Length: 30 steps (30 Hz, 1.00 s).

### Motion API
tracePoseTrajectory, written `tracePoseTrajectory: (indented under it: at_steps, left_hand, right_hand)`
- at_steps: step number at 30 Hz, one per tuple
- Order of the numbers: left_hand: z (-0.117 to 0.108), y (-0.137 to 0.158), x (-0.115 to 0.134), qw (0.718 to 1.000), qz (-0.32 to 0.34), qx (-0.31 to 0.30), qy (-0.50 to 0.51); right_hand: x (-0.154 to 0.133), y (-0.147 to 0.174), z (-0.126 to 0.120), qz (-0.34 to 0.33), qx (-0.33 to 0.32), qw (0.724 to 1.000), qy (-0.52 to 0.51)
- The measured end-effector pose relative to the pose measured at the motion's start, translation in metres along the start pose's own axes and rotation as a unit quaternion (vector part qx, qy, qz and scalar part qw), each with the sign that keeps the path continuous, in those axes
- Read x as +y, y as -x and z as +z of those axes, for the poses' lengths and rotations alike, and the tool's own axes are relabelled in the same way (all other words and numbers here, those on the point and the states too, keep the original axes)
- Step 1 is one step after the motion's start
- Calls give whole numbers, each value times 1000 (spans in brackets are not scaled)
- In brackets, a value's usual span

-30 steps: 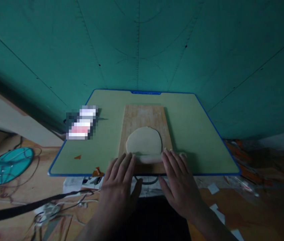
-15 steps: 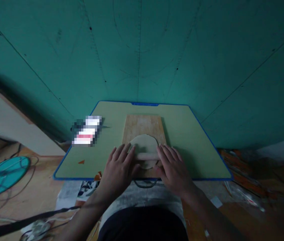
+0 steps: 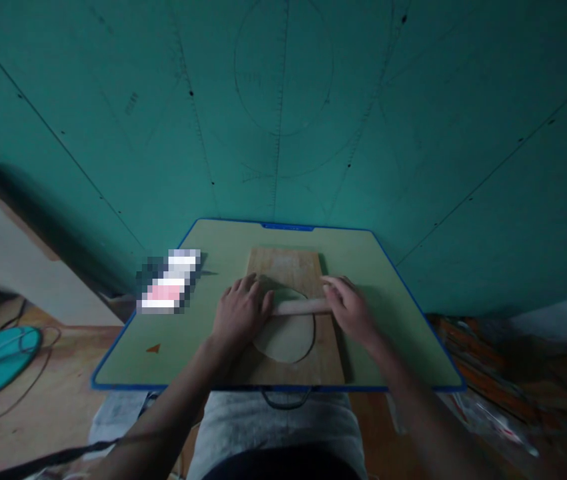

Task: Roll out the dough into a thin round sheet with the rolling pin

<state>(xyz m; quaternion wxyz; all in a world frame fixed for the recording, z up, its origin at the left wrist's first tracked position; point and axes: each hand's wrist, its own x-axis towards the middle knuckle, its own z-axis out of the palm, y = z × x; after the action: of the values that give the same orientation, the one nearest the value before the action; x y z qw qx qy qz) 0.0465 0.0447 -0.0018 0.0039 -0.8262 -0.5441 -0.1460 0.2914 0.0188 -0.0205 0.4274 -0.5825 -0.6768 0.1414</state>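
Resting left hand [image 3: 241, 307] and right hand [image 3: 351, 308] on a rolling pin [image 3: 296, 307] — laid across flattened dough [image 3: 286, 340], on a wooden board [image 3: 283, 260] atop a blue-edged green table [image 3: 383, 353].

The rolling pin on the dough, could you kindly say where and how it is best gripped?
Probably near both ends of the rolling pin, from above, where the left hand and right hand rest. It is a slim, straight rod lying crosswise over the flat dough, which blocks access from beneath its middle.
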Motion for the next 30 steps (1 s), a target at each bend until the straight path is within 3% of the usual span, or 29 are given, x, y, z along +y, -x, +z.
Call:
tracePoseTrajectory:
  at_steps: [2, 5, 8, 12, 17, 21, 25, 30]
  left_hand:
    - [0, 7, 0, 1000, 14, 3, 12]
    - [-1, 14, -2, 999, 33, 13, 26]
    - [-2, 17, -6, 997, 50, 23, 48]
    - [-5, 18, -12, 991, 79, 53, 91]
    - [-25, 17, 10, 967, 112, 116, 198]
    - [-39, 15, 39, 926, 114, 60, 356]
    - [-40, 12, 51, 886, 76, 13, 457]
    - [-45, 12, 50, 856, 50, -3, 514]
  right_hand:
    - [8, 9, -13, 77, 79, 985, -132]
    - [13, 19, -30, 195, 168, 898, -355]
    - [6, 23, -40, 250, 166, 810, -504]
    - [-16, 22, -44, 277, 136, 749, -586]
    - [-52, 19, -37, 287, 41, 693, -660]
    - [-74, 17, -29, 279, -8, 653, -705]
    - [-84, 16, -22, 275, -30, 636, -720]
    - [-89, 18, -18, 253, -29, 639, -726]
